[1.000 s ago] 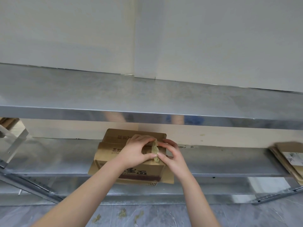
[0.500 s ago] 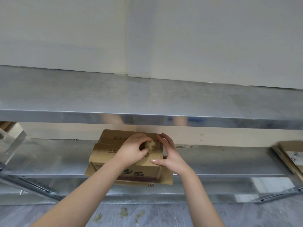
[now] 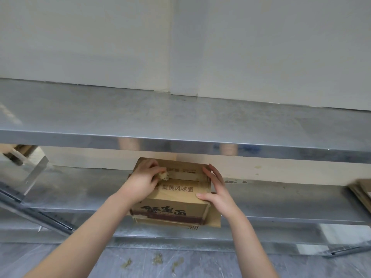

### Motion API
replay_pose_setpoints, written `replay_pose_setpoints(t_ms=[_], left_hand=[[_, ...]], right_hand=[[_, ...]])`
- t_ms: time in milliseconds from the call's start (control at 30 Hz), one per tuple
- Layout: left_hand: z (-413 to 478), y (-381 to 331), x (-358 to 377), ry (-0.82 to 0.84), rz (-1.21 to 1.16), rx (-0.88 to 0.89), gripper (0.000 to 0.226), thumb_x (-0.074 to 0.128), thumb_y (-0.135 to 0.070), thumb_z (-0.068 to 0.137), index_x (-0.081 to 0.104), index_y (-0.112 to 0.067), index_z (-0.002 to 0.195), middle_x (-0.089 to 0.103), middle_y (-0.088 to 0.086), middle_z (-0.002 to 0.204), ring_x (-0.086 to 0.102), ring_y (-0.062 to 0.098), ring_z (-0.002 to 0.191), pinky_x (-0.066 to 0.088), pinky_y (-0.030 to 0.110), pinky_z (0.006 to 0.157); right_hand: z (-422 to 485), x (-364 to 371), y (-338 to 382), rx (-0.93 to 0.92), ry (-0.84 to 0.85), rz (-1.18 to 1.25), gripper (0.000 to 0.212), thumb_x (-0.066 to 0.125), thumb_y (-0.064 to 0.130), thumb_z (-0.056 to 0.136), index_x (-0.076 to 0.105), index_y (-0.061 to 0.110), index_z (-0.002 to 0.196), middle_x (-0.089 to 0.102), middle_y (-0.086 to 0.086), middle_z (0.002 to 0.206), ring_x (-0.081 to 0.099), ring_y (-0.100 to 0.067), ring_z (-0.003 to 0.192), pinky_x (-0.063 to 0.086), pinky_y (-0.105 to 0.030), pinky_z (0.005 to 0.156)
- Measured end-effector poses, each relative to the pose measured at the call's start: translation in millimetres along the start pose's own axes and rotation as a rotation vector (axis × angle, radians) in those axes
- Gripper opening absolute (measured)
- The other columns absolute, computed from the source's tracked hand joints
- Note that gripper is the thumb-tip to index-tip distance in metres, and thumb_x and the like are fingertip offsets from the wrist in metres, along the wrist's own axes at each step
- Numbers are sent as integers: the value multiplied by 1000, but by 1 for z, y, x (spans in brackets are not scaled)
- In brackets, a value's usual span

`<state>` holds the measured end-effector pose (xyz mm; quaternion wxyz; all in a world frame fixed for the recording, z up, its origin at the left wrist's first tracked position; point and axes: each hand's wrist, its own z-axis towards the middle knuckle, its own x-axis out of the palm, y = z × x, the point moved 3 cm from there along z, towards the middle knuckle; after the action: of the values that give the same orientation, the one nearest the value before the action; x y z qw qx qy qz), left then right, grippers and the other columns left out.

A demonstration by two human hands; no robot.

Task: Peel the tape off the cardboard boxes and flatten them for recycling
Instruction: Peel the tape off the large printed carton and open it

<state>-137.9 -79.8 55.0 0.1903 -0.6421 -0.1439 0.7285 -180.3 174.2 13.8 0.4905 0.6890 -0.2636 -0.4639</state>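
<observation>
Left fingers (image 3: 149, 164) pinching crumpled tape (image 3: 164, 175) atop the cardboard box (image 3: 180, 200), right fingers (image 3: 214, 176) straight against its right side

The cardboard box (image 3: 172, 199) sits on the lower shelf (image 3: 80, 193), its near side at the shelf's front edge and the upper shelf (image 3: 180, 121) overhead.
Your left hand (image 3: 140, 182) is on the box's top at the far left, pinching a wad of tape (image 3: 163, 175) — your right hand (image 3: 217, 190) lies along the box's right side, thumb on the near top edge. Well right of the box, on the same shelf, lies flattened cardboard (image 3: 361, 194). On the floor (image 3: 220, 265) before the box — tape scraps (image 3: 158, 258).
</observation>
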Motion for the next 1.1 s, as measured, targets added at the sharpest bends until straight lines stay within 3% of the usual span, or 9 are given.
replay_pose_setpoints(t_ms=[67,133,233,300,467,567,767,900,1100], left_hand=[[-1,-5,5,108,-29,14,38,49,-24,96,55,-20,134,41,-5,126,32,8,117,28,19,104],[-1,-11,9,159,-16,42,44,42,-31,99,46,-20,141,35,-6,138,27,10,129,20,18,108],[4,-13,11,145,-3,34,48,44,-32,100,37,-23,147,32,-8,149,25,14,136,18,22,111],[11,-15,12,168,-48,11,50,47,-29,100,33,-27,148,34,-9,150,27,15,137,21,25,111],[27,-21,16,228,-55,44,40,49,-28,99,47,-28,139,40,-11,139,33,13,128,26,32,110],[30,-19,19,210,-71,68,33,54,-30,96,54,-22,128,44,-12,133,33,11,121,29,27,105],[28,-21,23,153,-58,151,18,54,-23,96,56,-20,113,49,-13,120,36,8,113,31,23,99],[26,-18,17,140,18,180,7,45,-18,98,49,-22,101,47,-9,115,37,9,105,33,25,97],[15,21,-1,58,21,50,10,47,-13,97,54,-17,102,50,-6,109,37,13,101,35,27,91]], right_hand=[[0,1,0,5,-4,11,82,74,35,68,41,35,143,21,23,154,24,9,138,23,-21,114],[0,2,0,3,-9,18,81,74,34,68,42,36,142,21,23,154,23,12,137,22,-19,113],[-1,3,2,-2,-9,12,79,73,35,69,41,39,141,20,26,153,21,22,132,22,-14,108],[-1,4,2,2,-12,16,80,73,35,69,41,38,142,20,26,153,22,19,134,22,-14,108],[-2,4,5,8,-18,33,78,73,35,69,41,41,140,19,24,155,21,11,139,22,-4,102],[-3,5,4,12,-23,30,82,73,40,67,41,40,142,19,23,156,21,11,139,22,-1,101],[-4,6,3,13,-4,23,92,70,54,64,36,38,147,15,24,158,17,7,142,20,-20,112],[-4,0,2,36,45,12,90,74,51,69,31,45,147,12,31,156,16,16,139,20,-23,112],[-4,-7,4,47,111,-31,88,73,46,73,29,43,149,10,33,156,14,10,141,18,-23,112]])
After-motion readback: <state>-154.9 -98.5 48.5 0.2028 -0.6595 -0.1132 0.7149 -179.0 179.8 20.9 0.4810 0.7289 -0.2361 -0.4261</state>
